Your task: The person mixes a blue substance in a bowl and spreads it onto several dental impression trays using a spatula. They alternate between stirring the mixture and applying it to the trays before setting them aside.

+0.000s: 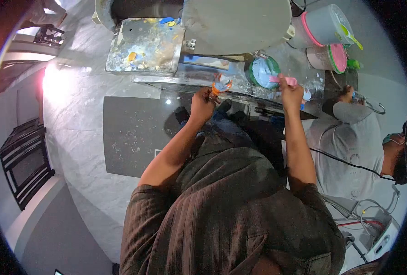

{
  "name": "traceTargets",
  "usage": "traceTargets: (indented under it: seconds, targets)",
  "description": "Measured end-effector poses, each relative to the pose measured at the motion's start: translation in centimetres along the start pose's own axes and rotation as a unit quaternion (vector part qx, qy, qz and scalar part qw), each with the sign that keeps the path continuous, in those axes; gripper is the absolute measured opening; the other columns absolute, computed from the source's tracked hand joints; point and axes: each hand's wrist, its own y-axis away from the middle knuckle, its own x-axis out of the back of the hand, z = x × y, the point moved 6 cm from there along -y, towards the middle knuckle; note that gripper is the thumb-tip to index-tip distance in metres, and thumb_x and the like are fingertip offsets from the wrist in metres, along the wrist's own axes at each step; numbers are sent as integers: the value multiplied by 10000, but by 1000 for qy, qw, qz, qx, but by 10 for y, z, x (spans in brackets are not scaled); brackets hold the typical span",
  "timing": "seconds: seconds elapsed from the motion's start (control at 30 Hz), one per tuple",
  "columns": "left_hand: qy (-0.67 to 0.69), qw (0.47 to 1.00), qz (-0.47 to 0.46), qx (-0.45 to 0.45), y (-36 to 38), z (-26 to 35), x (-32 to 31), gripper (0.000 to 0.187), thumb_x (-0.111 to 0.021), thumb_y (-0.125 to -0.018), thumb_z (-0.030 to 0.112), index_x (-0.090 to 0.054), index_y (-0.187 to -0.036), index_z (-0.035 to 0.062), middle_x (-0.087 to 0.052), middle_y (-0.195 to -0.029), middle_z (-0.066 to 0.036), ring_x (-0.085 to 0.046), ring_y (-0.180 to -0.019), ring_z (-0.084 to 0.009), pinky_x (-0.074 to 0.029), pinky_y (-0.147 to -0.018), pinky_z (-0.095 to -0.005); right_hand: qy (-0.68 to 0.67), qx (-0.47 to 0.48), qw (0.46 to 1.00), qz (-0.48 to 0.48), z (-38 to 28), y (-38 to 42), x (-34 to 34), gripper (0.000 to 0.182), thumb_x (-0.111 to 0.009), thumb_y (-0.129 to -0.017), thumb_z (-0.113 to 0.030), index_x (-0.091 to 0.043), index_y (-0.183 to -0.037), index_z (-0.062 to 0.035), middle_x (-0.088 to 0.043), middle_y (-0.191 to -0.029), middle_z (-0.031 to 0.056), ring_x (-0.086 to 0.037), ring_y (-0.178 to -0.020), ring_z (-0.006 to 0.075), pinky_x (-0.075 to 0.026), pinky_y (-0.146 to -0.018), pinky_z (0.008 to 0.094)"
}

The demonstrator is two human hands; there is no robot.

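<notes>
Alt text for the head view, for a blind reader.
Left hand holds a small orange item smeared pale blue; right hand holds a pink tool over a green-rimmed container of pale blue material. A co-worker is at right.

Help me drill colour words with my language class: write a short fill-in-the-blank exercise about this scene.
1. The left hand grips a small item with an ____ edge.
2. The right hand holds a ____ handle.
3. That handle reaches over a bowl whose rim is ____.

Missing words: orange; pink; green.
</notes>
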Motion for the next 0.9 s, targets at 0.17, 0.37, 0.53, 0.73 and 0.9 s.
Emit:
traceTargets:
  seconds: [0.17, 0.37, 0.53, 0.73, 0.9]
  targets:
    - [-21, 997, 4, -71, 2, 11, -9, 98, -528, -909, 61, -551, -960, -19, -664, -748, -98, -644, -653, -190, -499, -638, -318, -203, -39, 978, -19, 20, -9, -7, 208, -722, -853, -199, -670, -796, -5, -615, -678, 24, -510, -572, 105, -367, -524, 261]
    - [-126, 987, -19, -99, 10, 28, -22, 103, -513, -909, 63, -509, -993, 2, -698, -803, -117, -684, -728, -289, -517, -665, -363, -305, -156, 939, -34, -15, 17, 7, 176, -713, -856, -174, -671, -814, -8, -603, -665, 14, -487, -547, 103, -361, -519, 246]
    - [-148, 979, -32, -138, 8, 33, -34, 118, -506, -931, 100, -473, -1005, 14, -696, -794, -117, -683, -713, -302, -518, -642, -378, -201, 40, 979, -15, -75, 59, -7, 204, -698, -875, -200, -693, -870, 4, -612, -681, 11, -509, -589, 71, -365, -538, 223]
    - [-124, 980, -24, -152, 8, 43, -38, 106, -488, -948, 116, -462, -981, 19, -691, -777, -119, -681, -693, -305, -516, -633, -382, -109, 88, 990, 14, -73, 76, -22, 181, -682, -893, -176, -712, -893, 3, -607, -657, -28, -496, -574, 35, -369, -528, 208]
    - [-118, 985, -30, -126, 9, 51, -40, 130, -489, -953, 148, -471, -965, 19, -685, -756, -116, -676, -699, -317, -517, -644, -377, -76, 158, 983, 60, -85, 83, -22, 121, -703, -853, -108, -700, -861, 13, -693, -743, 74, -620, -681, 105, -472, -633, 268]
